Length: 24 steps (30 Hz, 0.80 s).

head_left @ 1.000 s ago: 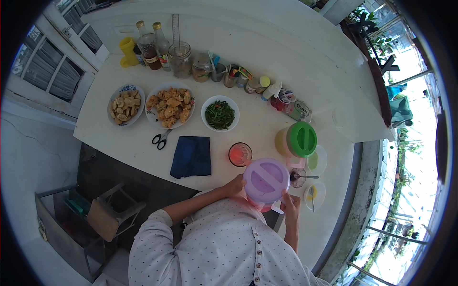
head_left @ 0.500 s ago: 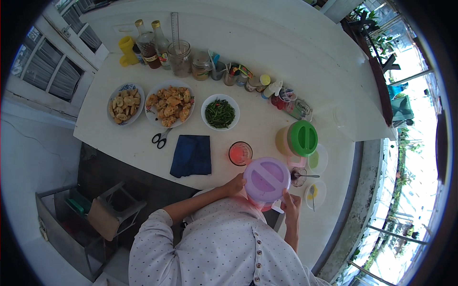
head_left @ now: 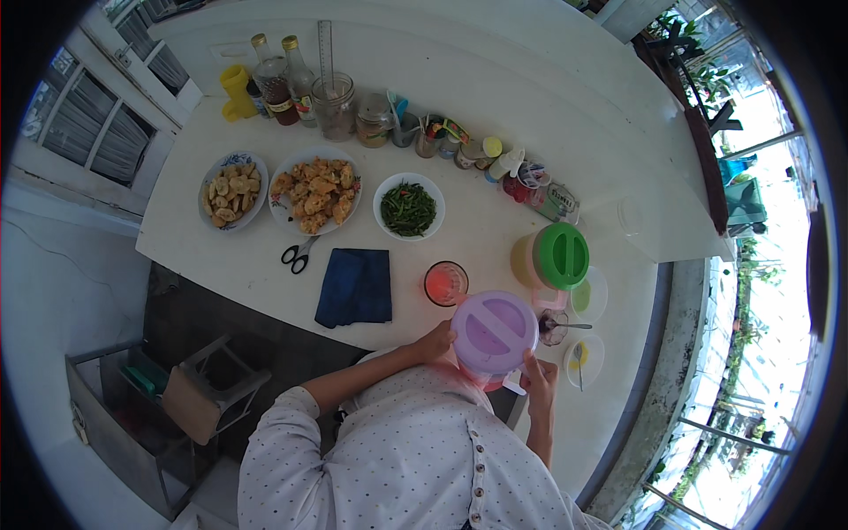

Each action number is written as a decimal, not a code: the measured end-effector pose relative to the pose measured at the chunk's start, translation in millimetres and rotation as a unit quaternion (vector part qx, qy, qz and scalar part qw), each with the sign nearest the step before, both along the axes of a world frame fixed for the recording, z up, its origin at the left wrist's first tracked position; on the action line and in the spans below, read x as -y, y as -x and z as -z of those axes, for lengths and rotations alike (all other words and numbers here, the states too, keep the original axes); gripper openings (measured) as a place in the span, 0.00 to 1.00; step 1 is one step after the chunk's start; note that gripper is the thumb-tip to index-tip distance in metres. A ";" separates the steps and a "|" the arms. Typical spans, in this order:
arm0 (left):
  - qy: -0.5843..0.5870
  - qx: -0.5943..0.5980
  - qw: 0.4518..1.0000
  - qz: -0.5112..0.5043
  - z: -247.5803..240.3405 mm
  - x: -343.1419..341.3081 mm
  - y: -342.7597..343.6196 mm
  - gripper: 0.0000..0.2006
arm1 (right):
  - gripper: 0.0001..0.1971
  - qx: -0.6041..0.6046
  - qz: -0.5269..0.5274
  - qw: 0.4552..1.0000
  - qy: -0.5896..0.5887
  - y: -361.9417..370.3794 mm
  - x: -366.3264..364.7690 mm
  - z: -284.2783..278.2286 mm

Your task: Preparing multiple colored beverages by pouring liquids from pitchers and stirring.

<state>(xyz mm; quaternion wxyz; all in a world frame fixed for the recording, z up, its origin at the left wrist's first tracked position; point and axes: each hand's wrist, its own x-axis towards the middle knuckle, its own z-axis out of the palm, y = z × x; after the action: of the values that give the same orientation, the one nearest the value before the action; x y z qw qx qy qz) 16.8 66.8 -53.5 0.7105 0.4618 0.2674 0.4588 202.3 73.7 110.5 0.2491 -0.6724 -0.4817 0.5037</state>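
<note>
A pitcher with a round purple lid (head_left: 495, 332) is held close to my body at the table's front edge. My left hand (head_left: 435, 343) grips its left side near the lid's rim. On the other side, my right hand (head_left: 539, 373) is closed at the pitcher's handle, thumb near the lid. Most of the pitcher's body is hidden under the lid. Just beyond it stands a glass of red drink (head_left: 446, 283). A second pitcher with a green lid (head_left: 563, 256) stands to the right, behind a small glass dish with a spoon (head_left: 554, 328).
Left of the glass lie a folded dark blue cloth (head_left: 355, 287) and scissors (head_left: 299, 256). Farther back are two plates of fried food (head_left: 315, 196) and a bowl of green vegetables (head_left: 408, 208). Bottles (head_left: 276, 84) and jars (head_left: 333, 110) line the wall. A bowl with a spoon (head_left: 583, 360) sits right.
</note>
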 end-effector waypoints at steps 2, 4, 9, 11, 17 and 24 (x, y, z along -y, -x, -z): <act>0.000 0.000 1.000 0.004 2.8 0.0 0.3 0.45 | 0.26 0.000 0.001 1.000 0.002 0.1 0.2 -0.2; 0.001 0.000 1.000 0.009 4.1 0.1 0.2 0.45 | 0.25 -0.007 0.005 1.000 -0.002 -0.3 0.8 1.5; 0.005 0.014 1.000 0.012 1.8 0.6 0.2 0.45 | 0.25 -0.001 0.002 1.000 -0.002 -2.4 1.0 3.7; 0.006 0.017 1.000 0.012 3.7 1.3 0.1 0.45 | 0.25 0.000 0.001 1.000 -0.004 -1.7 1.0 3.2; 0.011 0.015 1.000 0.006 5.6 1.0 -1.1 0.43 | 0.25 -0.002 0.000 1.000 -0.008 0.9 0.7 0.8; -0.007 0.020 1.000 -0.006 11.7 2.4 -2.6 0.40 | 0.26 0.001 -0.006 1.000 -0.011 -0.8 1.7 2.8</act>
<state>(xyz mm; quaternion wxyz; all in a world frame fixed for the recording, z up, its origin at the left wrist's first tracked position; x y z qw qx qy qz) 19.4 64.4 -65.2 0.7094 0.4559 0.2524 0.4745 203.1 72.0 107.7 0.2534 -0.6674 -0.4915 0.4988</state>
